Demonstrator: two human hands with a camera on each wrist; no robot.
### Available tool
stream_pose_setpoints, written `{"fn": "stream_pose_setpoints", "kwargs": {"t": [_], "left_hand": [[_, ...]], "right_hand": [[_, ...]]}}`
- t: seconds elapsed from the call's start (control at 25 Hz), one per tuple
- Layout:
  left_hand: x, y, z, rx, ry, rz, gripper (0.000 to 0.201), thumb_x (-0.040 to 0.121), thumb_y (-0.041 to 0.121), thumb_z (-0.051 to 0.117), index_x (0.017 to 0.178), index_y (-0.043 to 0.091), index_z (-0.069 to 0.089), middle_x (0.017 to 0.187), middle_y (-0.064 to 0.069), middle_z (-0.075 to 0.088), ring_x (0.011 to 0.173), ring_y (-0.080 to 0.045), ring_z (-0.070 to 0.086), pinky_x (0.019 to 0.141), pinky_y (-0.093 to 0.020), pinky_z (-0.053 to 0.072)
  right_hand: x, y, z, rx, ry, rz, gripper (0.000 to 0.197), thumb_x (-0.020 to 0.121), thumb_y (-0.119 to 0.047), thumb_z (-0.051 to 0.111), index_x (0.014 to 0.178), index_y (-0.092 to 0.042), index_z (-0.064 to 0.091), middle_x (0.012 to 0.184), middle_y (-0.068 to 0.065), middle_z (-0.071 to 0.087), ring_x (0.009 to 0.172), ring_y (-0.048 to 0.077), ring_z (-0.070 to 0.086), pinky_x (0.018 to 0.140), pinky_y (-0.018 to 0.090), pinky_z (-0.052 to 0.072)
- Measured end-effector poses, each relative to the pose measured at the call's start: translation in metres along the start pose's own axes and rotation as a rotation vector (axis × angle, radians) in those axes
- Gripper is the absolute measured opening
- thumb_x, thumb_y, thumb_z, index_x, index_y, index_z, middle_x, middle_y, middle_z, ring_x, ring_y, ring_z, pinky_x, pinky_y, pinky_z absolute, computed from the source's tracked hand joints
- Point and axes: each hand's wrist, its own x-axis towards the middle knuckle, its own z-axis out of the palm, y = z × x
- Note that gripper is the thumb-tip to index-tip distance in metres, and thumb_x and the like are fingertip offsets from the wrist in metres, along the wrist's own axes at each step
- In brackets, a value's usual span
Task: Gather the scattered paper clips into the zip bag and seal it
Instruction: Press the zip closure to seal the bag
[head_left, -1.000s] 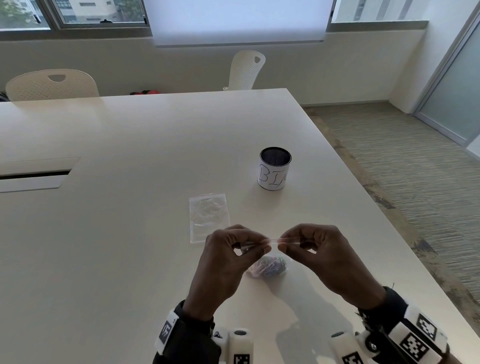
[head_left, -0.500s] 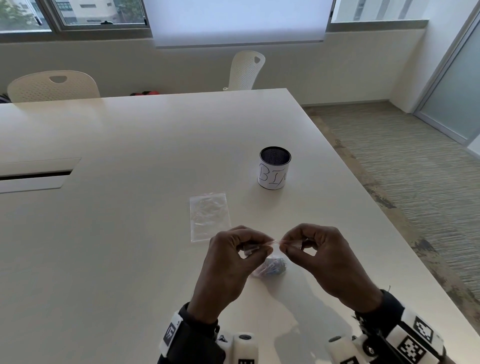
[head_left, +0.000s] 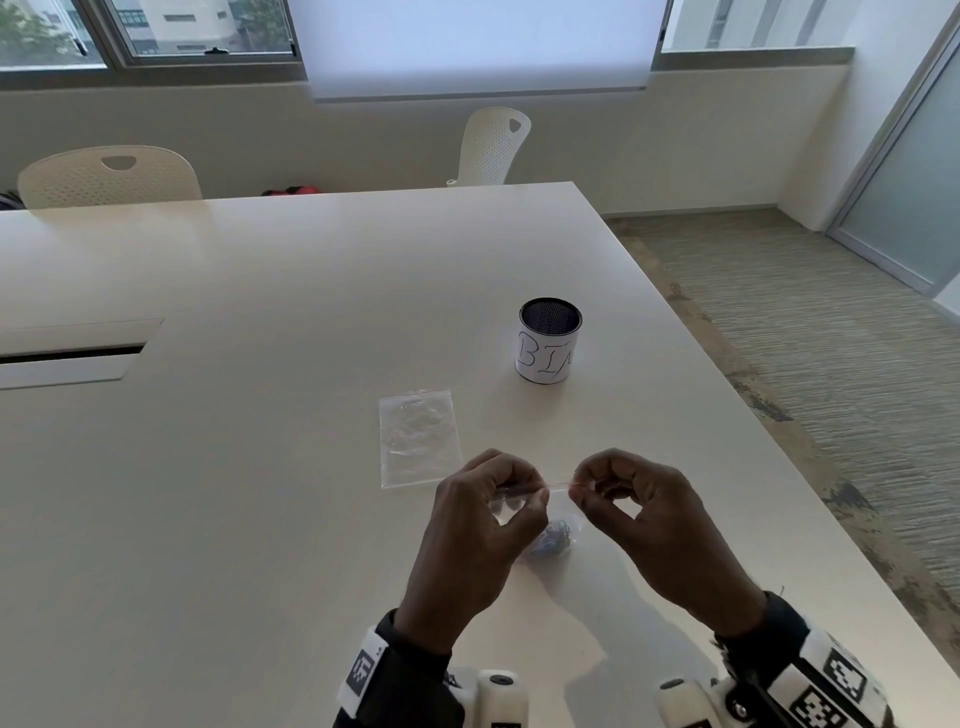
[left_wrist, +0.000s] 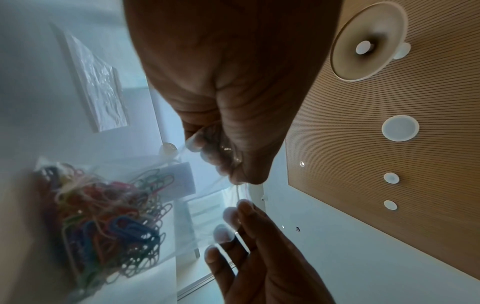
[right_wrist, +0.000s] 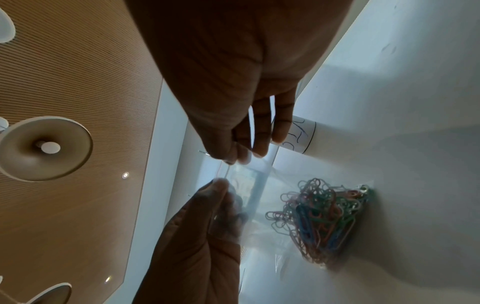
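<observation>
Pinching the top strip of the zip bag (head_left: 555, 506) from both ends, the two hands have drawn closer together than a second ago: the gap of strip showing between them is shorter, and the left hand (head_left: 483, 525) has crept rightward along it toward the right hand (head_left: 636, 512). The bag's hanging body looks much as it did, and the white cup marked "BIN" (head_left: 549, 340) and the spare empty zip bag (head_left: 420, 437) lie where they lay before.

The left hand's thumb and forefinger are curled tight on the strip's left part; the right hand's thumb and forefinger nip its right part, with the other fingers curled loosely behind. In the left wrist view the left thumb (left_wrist: 244, 144) presses clear plastic against the fingertips, and the right hand's fingertips (left_wrist: 228, 216) sit just beyond it.

The zip bag is held up on the near side of the cup, nearer the person than the spare bag. Its sealing strip runs side to side between the two hands, roughly level, and the body hangs down from it toward the counter (head_left: 260, 467). The coloured paper clips (head_left: 556, 538) lie bunched in the bag's bottom, below and between the hands; the right wrist view shows them (right_wrist: 324, 222) as a tangled heap at the low end, at or close to the counter.
</observation>
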Motion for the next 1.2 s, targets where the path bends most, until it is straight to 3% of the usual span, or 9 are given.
{"fn": "stream_pose_setpoints", "kwargs": {"t": [0.2,0.48,0.6,0.76,0.84,0.88,1.04,1.12,1.2], "left_hand": [[0.003,0.001,-0.006,0.008,-0.019,0.026,0.011,0.088,0.012,0.078,0.083,0.021,0.076,0.084,0.011,0.071,0.08,-0.009,0.066,0.072,-0.011,0.045],[0.003,-0.001,-0.008,0.009,0.051,0.034,0.008,0.085,0.02,0.085,0.082,0.02,0.078,0.08,0.014,0.072,0.076,-0.004,0.066,0.068,-0.009,0.043],[0.005,-0.006,-0.013,0.062,0.095,-0.004,0.021,0.083,0.029,0.087,0.072,0.026,0.069,0.075,0.011,0.067,0.07,-0.01,0.057,0.065,-0.021,0.046],[0.006,-0.006,-0.015,0.081,0.121,0.045,0.048,0.08,0.017,0.089,0.063,0.037,0.048,0.068,0.013,0.054,0.067,-0.001,0.049,0.064,-0.013,0.038],[0.005,-0.004,-0.015,0.066,0.105,0.058,0.047,0.079,0.016,0.089,0.062,0.038,0.051,0.07,0.012,0.056,0.068,-0.001,0.051,0.065,-0.013,0.038],[0.006,-0.003,-0.016,0.052,0.087,0.059,0.039,0.079,0.018,0.089,0.063,0.036,0.058,0.072,0.011,0.06,0.07,-0.002,0.054,0.066,-0.015,0.04],[0.009,0.009,-0.021,-0.018,0.002,0.12,0.01,0.08,0.021,0.088,0.076,0.02,0.079,0.079,0.012,0.068,0.075,-0.008,0.063,0.07,-0.019,0.049],[0.013,0.016,-0.022,-0.049,-0.002,0.139,0.01,0.081,0.022,0.087,0.077,0.018,0.078,0.078,0.011,0.07,0.073,-0.012,0.065,0.067,-0.023,0.052],[0.019,0.019,-0.024,-0.038,0.035,0.109,0.011,0.081,0.023,0.088,0.076,0.018,0.078,0.077,0.011,0.071,0.073,-0.012,0.068,0.066,-0.023,0.055]], "right_hand": [[0.0,0.001,0.001,-0.189,-0.012,-0.117,0.02,0.095,-0.011,0.074,0.084,-0.026,0.068,0.083,-0.02,0.069,0.078,0.004,0.063,0.069,0.009,0.044],[0.006,0.005,-0.004,-0.057,0.078,-0.022,0.017,0.089,-0.014,0.08,0.08,-0.026,0.072,0.08,-0.008,0.076,0.076,0.015,0.07,0.076,0.026,0.056],[0.007,0.006,-0.008,-0.059,0.082,-0.017,0.02,0.088,-0.01,0.081,0.079,-0.025,0.072,0.079,-0.008,0.075,0.076,0.014,0.069,0.077,0.026,0.056],[0.01,0.004,-0.007,-0.063,0.049,-0.028,0.017,0.089,-0.01,0.08,0.08,-0.021,0.071,0.08,-0.009,0.074,0.077,0.014,0.068,0.08,0.028,0.055],[0.012,0.005,-0.008,-0.013,0.05,0.001,0.011,0.089,-0.016,0.08,0.086,-0.021,0.071,0.087,-0.007,0.076,0.083,0.014,0.07,0.083,0.03,0.057],[0.012,0.006,-0.01,0.05,0.023,0.027,0.012,0.088,-0.019,0.081,0.095,-0.021,0.071,0.095,-0.006,0.077,0.09,0.014,0.072,0.086,0.03,0.058],[0.015,0.016,-0.012,0.148,-0.332,0.114,0.073,0.077,-0.025,0.092,0.138,-0.029,0.054,0.136,-0.014,0.067,0.126,0.009,0.065,0.104,0.032,0.056],[0.015,0.018,-0.001,0.21,-0.419,0.101,0.074,0.077,-0.017,0.093,0.141,-0.024,0.056,0.139,-0.011,0.064,0.128,0.014,0.065,0.103,0.038,0.057],[0.016,0.017,0.013,0.323,-0.405,0.117,0.055,0.082,-0.006,0.087,0.131,-0.013,0.065,0.129,0.004,0.071,0.115,0.023,0.073,0.096,0.038,0.06]]}}
